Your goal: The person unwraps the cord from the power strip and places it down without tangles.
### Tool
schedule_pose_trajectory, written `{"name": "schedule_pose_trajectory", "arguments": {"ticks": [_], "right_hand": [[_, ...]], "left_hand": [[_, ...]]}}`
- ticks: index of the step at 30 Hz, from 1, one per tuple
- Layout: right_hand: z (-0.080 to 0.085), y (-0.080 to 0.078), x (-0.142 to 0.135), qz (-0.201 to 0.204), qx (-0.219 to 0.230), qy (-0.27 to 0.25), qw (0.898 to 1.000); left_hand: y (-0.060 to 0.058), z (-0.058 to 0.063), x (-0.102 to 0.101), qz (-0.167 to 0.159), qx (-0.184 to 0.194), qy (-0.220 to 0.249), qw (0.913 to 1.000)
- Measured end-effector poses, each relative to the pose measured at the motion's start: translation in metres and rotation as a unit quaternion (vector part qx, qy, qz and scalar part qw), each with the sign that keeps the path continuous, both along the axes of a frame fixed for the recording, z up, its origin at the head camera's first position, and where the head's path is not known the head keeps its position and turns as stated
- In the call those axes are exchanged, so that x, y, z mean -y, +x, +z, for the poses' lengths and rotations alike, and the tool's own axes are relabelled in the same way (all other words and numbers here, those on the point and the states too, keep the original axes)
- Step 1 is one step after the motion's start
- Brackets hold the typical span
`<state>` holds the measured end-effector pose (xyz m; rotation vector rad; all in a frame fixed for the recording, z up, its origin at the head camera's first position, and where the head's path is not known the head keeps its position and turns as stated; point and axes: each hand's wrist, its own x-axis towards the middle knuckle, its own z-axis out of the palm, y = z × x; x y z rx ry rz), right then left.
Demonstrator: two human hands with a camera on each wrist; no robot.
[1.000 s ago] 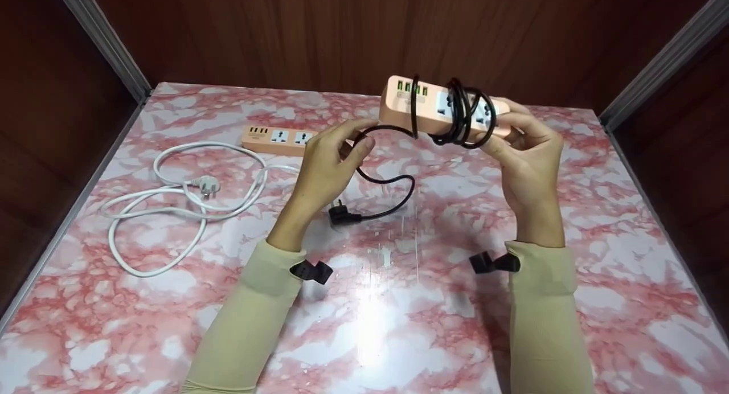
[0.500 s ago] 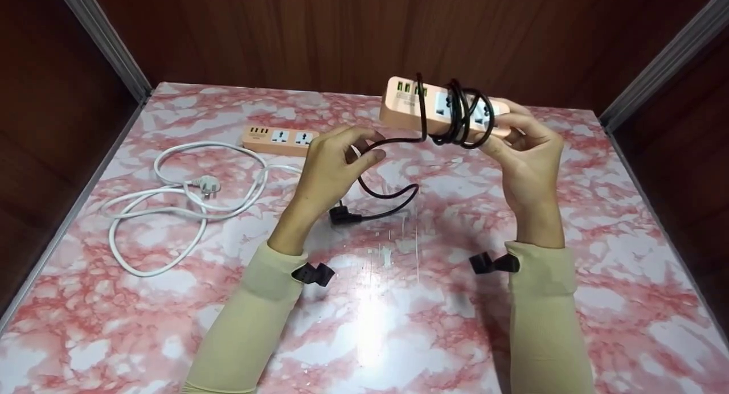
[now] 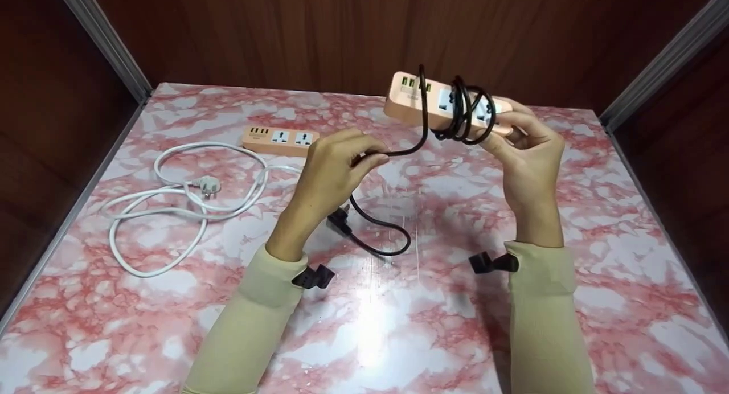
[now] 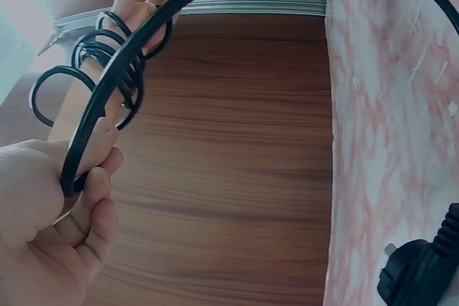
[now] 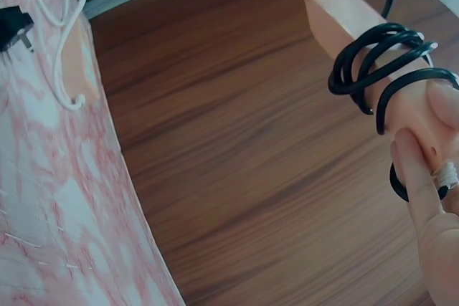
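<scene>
An orange power strip point(image 3: 405, 101) with green USB slots and white sockets is held up at its right end by my right hand point(image 3: 529, 149). Black cord point(image 3: 468, 112) loops several times round its middle and right part, and one looser turn crosses near the USB end. My left hand point(image 3: 336, 172) pinches the cord between thumb and fingers, left of the strip. From there the cord hangs in a bend to a black plug point(image 3: 340, 220) low over or on the table; I cannot tell which. In the left wrist view the black plug point(image 4: 416, 270) shows its pin.
A second orange power strip point(image 3: 273, 140) lies on the marbled pink table point(image 3: 626, 303), partly behind my left hand. Its white cord point(image 3: 142, 274) spreads in loose loops at the left, with a white plug point(image 3: 208, 184). Brown wood panels point(image 3: 364, 35) stand behind the table.
My left hand has closed its pinch on the cord and drawn it slightly down, straightening the stretch to the strip. The power strip's left end has risen slightly, and the black plug has swung round.
</scene>
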<state>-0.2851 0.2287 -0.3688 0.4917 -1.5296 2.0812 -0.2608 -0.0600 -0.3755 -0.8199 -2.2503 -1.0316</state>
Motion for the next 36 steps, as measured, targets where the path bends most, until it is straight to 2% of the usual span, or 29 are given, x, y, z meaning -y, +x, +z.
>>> {"name": "schedule_pose_trajectory", "arguments": {"ticks": [7,11,16,20,24,30,36], "right_hand": [[-0.002,-0.001,0.000,-0.006,0.003,0.007,1.000],[-0.001,-0.001,0.000,-0.004,0.000,0.007,1.000],[0.000,-0.001,-0.001,-0.009,0.003,0.010,1.000],[0.000,-0.001,-0.002,-0.014,0.006,0.013,1.000],[0.000,-0.002,-0.003,-0.016,0.005,0.027,1.000],[0.000,-0.001,-0.004,-0.016,0.013,0.039,0.999],[0.000,-0.001,-0.006,-0.013,0.003,0.055,0.998]], "left_hand": [[0.002,0.008,0.010,-0.008,-0.016,-0.015,0.9997],[-0.002,0.017,0.014,-0.024,-0.032,-0.038,0.9985],[-0.005,0.038,0.015,-0.056,-0.051,-0.075,0.9943],[-0.007,0.060,0.017,-0.078,-0.059,-0.108,0.9893],[-0.012,0.083,0.020,-0.092,-0.070,-0.118,0.9863],[-0.023,0.110,0.026,-0.077,-0.074,-0.127,0.9861],[-0.033,0.122,0.031,-0.043,-0.096,-0.133,0.9854]]}}
